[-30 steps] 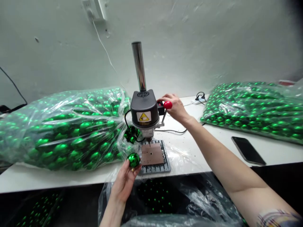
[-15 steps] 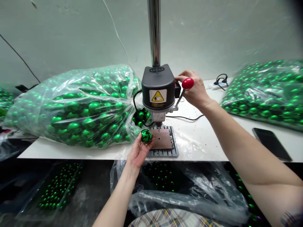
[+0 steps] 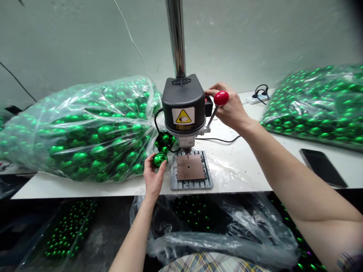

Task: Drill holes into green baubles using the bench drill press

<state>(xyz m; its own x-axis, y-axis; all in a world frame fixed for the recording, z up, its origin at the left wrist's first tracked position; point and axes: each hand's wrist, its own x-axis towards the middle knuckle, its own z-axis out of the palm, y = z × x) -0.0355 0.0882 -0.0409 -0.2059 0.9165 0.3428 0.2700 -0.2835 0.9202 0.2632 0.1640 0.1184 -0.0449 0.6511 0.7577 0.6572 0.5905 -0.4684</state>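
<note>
My left hand (image 3: 153, 177) pinches a shiny green ball (image 3: 160, 160) between thumb and fingers, just left of the drill press base (image 3: 208, 181). A brown board (image 3: 190, 172) with a small dark hole lies on that base, below the chuck (image 3: 186, 150). My right hand (image 3: 231, 107) reaches behind the red lever knob (image 3: 221, 98), fingers stretched towards the switch box (image 3: 208, 105) on the side of the black drill press head (image 3: 183, 102). The knob hides part of those fingers. The lever stands raised.
A large clear bag of green balls (image 3: 85, 132) fills the left; another bag of green balls (image 3: 320, 109) sits right. A phone (image 3: 323, 168) and a power strip (image 3: 256, 99) lie on the white table (image 3: 244, 162). Clear plastic (image 3: 221, 245) and green balls (image 3: 70, 230) are below the edge.
My left hand has moved left with the green ball, away from the board, now left of the base. My right hand stays by the knob and switch box. The camera view has shifted slightly.
</note>
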